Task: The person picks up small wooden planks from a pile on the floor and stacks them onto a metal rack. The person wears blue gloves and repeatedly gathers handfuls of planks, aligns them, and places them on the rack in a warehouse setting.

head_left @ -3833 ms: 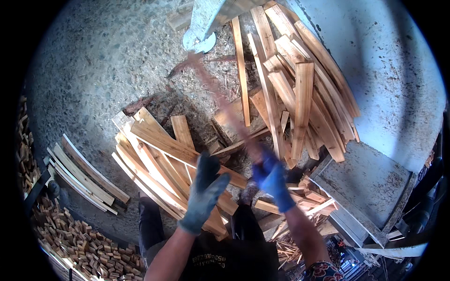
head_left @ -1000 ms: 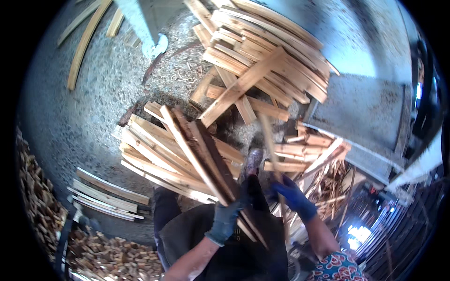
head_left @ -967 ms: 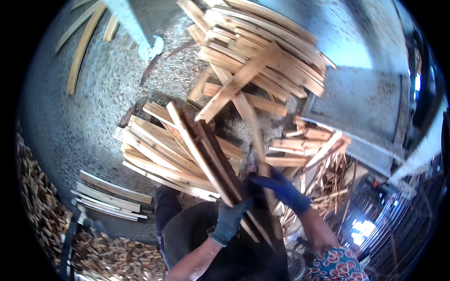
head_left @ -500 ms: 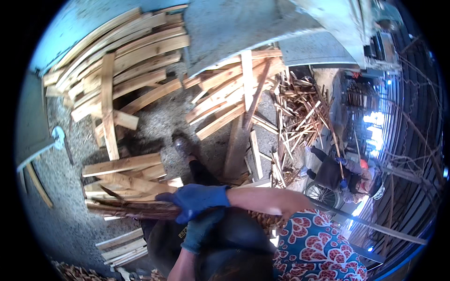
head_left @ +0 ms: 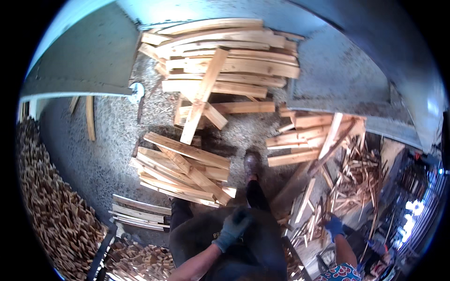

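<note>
My left hand [head_left: 234, 227], in a teal work glove, is in front of the black apron [head_left: 197, 241] over my body. No object shows in it, and blur hides how its fingers are bent. My right hand [head_left: 334, 225], in a blue glove, reaches out to the right beside a loose heap of wood offcuts [head_left: 358, 180]. Its fingers look spread, and I see no piece held in them. Ahead of my legs lies a stack of pale boards [head_left: 183, 171], with one board laid slantwise across it.
Farther off is a larger stack of boards [head_left: 234, 65], with a smaller stack [head_left: 300, 140] to its right. Thin slats [head_left: 140, 213] lie at the left, near heaped wood blocks [head_left: 56, 210]. Metal panels [head_left: 347, 65] border the area. Another person [head_left: 379, 248] is at the lower right.
The view has turned left. The dark, rough strip of wood has left my hands. My right hand has moved out to the right, away from my left.
</note>
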`<action>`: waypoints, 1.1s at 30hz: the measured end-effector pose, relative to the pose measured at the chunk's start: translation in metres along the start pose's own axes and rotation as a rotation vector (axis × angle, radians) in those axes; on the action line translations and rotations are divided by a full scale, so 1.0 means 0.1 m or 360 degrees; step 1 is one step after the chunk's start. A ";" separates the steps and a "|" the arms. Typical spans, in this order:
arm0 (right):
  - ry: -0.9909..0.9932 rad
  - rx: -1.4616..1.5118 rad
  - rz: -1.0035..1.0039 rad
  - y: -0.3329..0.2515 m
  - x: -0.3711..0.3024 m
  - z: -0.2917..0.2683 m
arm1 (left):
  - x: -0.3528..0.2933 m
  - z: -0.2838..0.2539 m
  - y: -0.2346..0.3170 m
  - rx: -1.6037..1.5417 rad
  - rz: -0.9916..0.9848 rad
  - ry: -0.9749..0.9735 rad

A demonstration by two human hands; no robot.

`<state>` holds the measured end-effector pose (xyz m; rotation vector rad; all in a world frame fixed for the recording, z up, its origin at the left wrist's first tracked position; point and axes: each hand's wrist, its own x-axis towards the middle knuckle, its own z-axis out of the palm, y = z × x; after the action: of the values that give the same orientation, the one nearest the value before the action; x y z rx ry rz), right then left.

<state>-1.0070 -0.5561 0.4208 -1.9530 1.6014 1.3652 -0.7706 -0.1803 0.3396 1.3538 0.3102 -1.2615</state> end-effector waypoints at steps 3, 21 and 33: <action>-0.0494 0.1074 -0.0791 -1.14 0.68 0.51 | 0.53 -0.27 -0.16 -0.0290 0.0281 0.0340; -0.1107 0.1362 -0.1428 -5.90 0.39 0.73 | 2.62 -1.87 0.61 -0.0006 0.0240 0.0513; -0.0728 -0.0463 -0.1815 -4.49 -1.30 0.96 | 0.06 -0.70 -0.39 -0.1986 -0.0140 0.0631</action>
<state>-0.6555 -0.2497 0.3206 -1.9255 -0.0156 1.3433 -0.7665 -0.1147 0.2937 0.4627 1.2044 -0.5860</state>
